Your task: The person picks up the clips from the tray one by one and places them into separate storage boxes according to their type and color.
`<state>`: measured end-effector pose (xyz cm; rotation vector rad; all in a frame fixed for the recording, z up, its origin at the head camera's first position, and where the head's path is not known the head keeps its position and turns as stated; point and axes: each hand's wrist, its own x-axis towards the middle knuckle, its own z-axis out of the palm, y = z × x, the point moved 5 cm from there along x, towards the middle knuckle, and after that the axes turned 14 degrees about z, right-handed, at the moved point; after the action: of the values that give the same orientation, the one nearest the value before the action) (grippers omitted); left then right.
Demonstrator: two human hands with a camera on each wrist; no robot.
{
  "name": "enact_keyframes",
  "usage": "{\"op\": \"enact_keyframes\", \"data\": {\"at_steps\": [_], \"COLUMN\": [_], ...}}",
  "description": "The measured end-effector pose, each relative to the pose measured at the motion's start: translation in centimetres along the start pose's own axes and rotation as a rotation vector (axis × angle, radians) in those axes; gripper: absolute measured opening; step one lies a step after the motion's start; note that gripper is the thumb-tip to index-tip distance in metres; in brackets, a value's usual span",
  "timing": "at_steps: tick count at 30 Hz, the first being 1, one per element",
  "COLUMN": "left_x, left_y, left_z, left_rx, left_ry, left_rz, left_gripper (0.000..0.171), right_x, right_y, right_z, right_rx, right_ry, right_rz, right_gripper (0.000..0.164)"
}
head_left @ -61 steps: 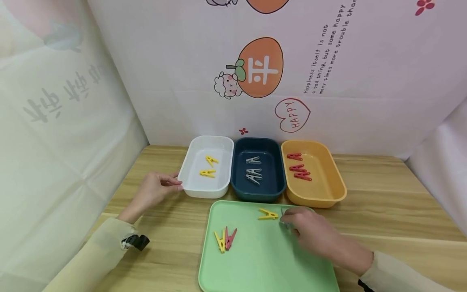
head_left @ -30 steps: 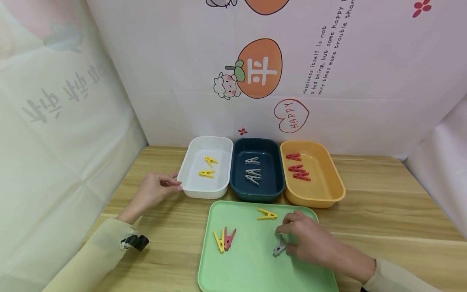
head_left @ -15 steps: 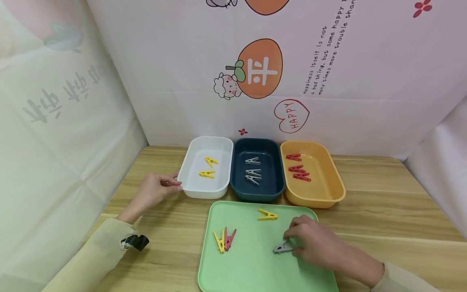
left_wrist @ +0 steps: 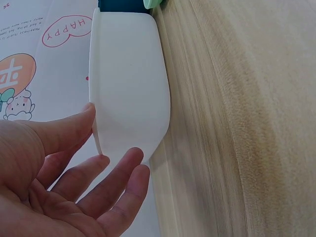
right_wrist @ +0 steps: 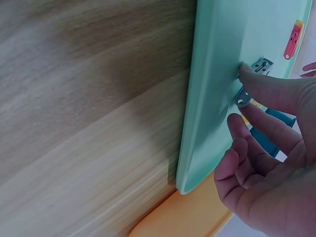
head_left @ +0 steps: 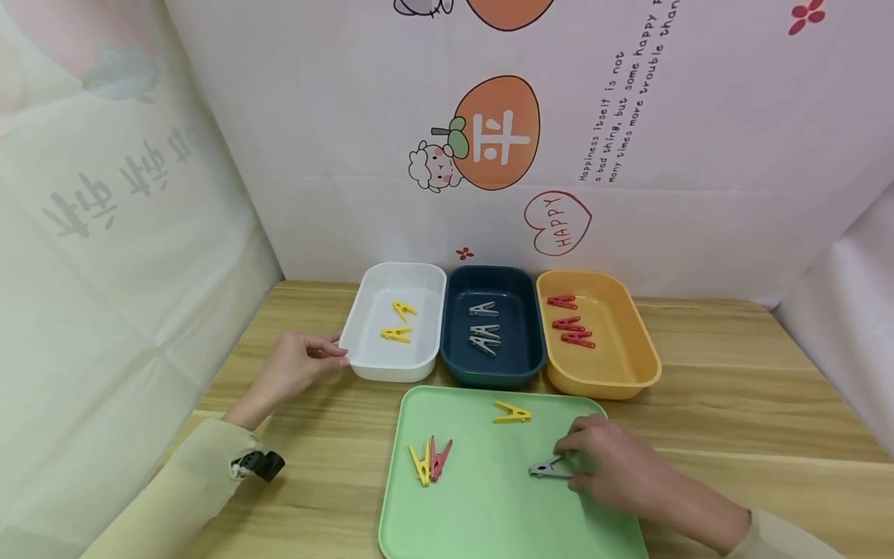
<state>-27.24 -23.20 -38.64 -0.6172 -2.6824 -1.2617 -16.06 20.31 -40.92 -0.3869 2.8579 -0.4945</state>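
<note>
My right hand [head_left: 615,462] is low over the green tray [head_left: 482,528], pinching a grey clothespin [head_left: 548,468] between thumb and fingers. In the right wrist view the thumb and a finger meet the grey clothespin [right_wrist: 242,97], while the other fingers curl loosely. At the left, my left hand [head_left: 296,361] touches the near-left corner of the white bin [head_left: 391,373]; in the left wrist view its thumb tip is on the rim and its fingers are relaxed. Also on the tray lie a yellow clothespin [head_left: 513,412] and a yellow [head_left: 421,464] and red clothespin [head_left: 439,460] side by side.
Yellow clothespins [head_left: 396,335] lie in the white bin. Grey ones [head_left: 483,309] lie in the dark blue bin [head_left: 492,378], red ones [head_left: 576,339] in the orange bin [head_left: 608,388]. The bins stand in a row against the printed backdrop [head_left: 391,217] on the wooden table [head_left: 314,466].
My right hand has drawn the grey clothespin from beside the upper yellow one toward the tray's middle, turned it, then shifted slightly right. The left hand has stayed at the white bin.
</note>
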Motion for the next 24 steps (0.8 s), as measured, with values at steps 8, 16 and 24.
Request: {"op": "enact_keyframes", "data": {"at_steps": [8,16,24], "left_x": [0.0,0.0,0.0], "left_y": [0.0,-0.1,0.0], "left_z": [0.0,0.0,0.0], "left_rx": [-0.003,0.012,0.01], "left_ry": [-0.002,-0.003,-0.004], "left_rz": [0.006,0.006,-0.007], "left_gripper": [0.005,0.004,0.005], "right_x": [-0.3,-0.5,-0.8], "right_y": [0.7,0.7,1.2], "right_z": [-0.2,-0.1,-0.2], "right_rx": [0.021,0.021,0.031], "right_ry": [0.028,0.047,0.076], "right_rz": [0.032,-0.026,0.005], "right_gripper": [0.033,0.032,0.031]}}
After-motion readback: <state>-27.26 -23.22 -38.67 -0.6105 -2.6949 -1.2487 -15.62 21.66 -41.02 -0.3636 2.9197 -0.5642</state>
